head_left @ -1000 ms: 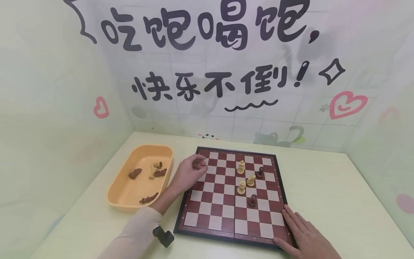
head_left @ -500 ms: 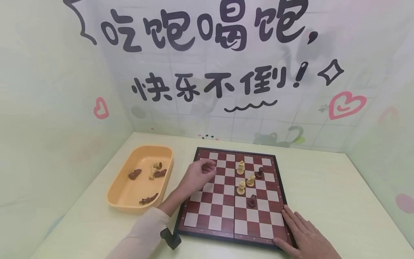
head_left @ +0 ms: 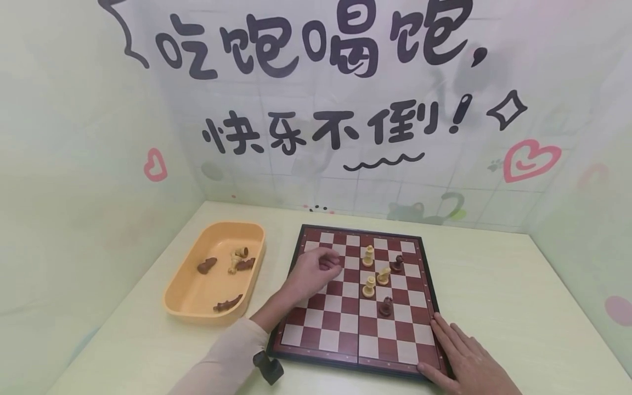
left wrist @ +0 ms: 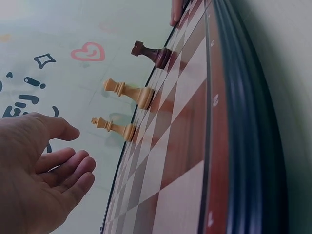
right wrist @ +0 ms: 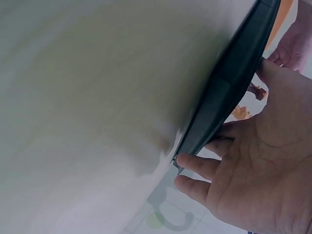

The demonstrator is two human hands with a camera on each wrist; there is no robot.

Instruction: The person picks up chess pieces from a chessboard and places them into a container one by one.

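Observation:
A chessboard (head_left: 345,351) lies on the table with several pieces standing on its right half. Light pieces there include a knight (head_left: 383,276), a tall piece (head_left: 367,256) near the far side and another tall piece (head_left: 368,287) closer in. Two dark pieces stand among them, one farther back (head_left: 397,263) and one nearer (head_left: 386,306). Over the board's left half hovers my left hand (head_left: 316,271), fingers loosely bent; the left wrist view shows nothing between thumb and fingers. My right hand (head_left: 466,356) rests along the board's right edge, its fingers extended against the side.
To the left of the board sits an orange tray (head_left: 185,304). Inside it lie several light and dark chess pieces, including a dark piece (head_left: 228,303) near its front right. A printed wall sheet (head_left: 316,181) rises behind the table.
My left hand has moved rightward from the board's left edge toward its middle, going slightly nearer to me. The right hand and the standing pieces have kept their places.

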